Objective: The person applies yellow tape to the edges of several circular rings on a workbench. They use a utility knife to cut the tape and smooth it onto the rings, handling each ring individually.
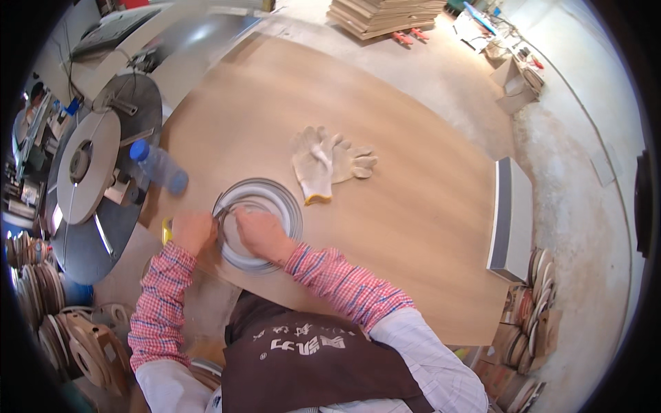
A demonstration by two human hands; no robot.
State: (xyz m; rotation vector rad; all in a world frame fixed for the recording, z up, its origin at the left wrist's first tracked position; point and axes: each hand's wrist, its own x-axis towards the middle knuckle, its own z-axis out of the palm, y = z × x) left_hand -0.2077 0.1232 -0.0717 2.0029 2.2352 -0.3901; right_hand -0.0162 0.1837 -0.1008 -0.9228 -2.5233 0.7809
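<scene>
A round coil of thin grey and white strip (292,208) lies flat at the near left edge of the table. My left hand (193,230) is closed at the coil's left rim, its fingertips mostly hidden. My right hand (261,234) reaches across the coil from the right, fingers bent and pinched at the strip's inner left side. Both hands nearly meet there. Something small and yellow (167,230) shows beside my left hand, partly covered. A pair of off-white work gloves (318,164) rests just beyond the coil.
The wooden tabletop (413,227) carries a clear bottle with a blue cap (160,167) at left and a grey-white box-shaped block (511,220) at its right edge. A large dark disc (103,186) with a reel stands left. Rolls of strip (540,289) and flattened cardboard (385,14) lie around.
</scene>
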